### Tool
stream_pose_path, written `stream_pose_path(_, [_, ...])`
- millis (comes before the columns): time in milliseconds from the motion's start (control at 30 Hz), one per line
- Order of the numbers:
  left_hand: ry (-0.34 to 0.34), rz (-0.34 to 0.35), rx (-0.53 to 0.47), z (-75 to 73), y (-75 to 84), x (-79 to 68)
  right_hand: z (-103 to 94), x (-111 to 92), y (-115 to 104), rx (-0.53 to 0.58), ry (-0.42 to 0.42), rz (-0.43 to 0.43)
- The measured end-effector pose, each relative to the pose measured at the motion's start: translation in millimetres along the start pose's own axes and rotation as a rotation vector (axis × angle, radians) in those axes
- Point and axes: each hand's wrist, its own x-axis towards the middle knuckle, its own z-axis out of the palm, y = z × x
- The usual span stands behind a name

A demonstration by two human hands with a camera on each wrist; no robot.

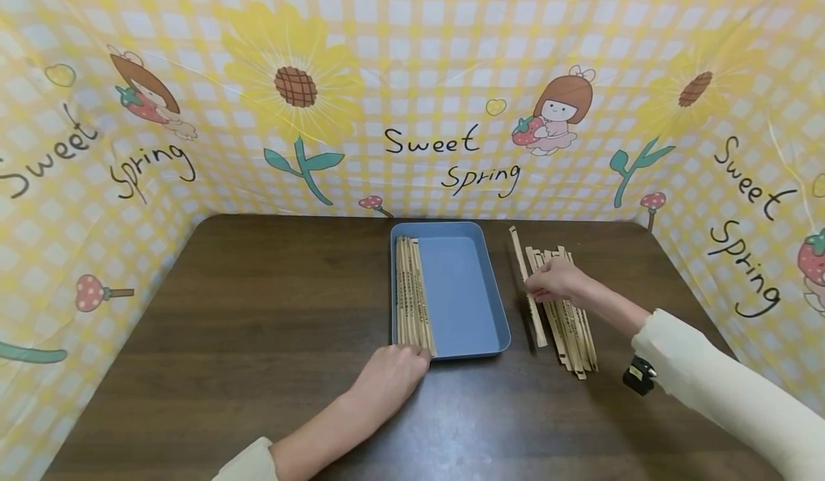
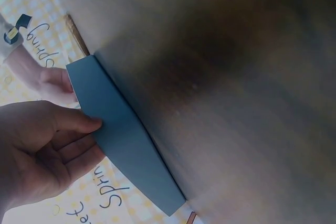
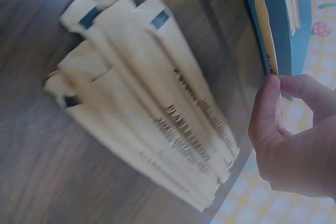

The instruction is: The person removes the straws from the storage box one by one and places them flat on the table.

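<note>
Nearest, the left hand [image 1: 393, 377] grips the near wall of a blue rectangular tray [image 1: 459, 288], its thumb on the outside. Along the tray's left side lies a row of slim paper-wrapped packets [image 1: 409, 295], their dark printing too small to read. Just right of the tray, the right hand [image 1: 559, 280] pinches a single wrapped packet [image 1: 520, 259] between thumb and fingers, gripping it near mid-length. Beside and partly under that hand, a loose pile of matching packets [image 1: 573, 338] rests on the dark wood-grain table [image 1: 271, 309]; they carry dark end patches and lines of blurred, illegible characters. Farthest back, a yellow-checked cloth [image 1: 412, 59] reads "Sweet Spring" at the left, centre and right, among sunflowers and strawberry-holding cartoon figures.
</note>
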Motion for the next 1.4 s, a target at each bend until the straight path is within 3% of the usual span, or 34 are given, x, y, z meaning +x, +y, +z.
stream_pose_path(767, [0.010, 0.003, 0.003, 2.3, 0.2, -1.1, -11.7, -11.4, 36.8, -0.002, 0.054, 0.017])
stream_pose_path(1400, [0.015, 0.003, 0.022, 1.8, 0.4, -0.2, -14.3, -12.3, 42.8, 0.057, 0.053, 0.037])
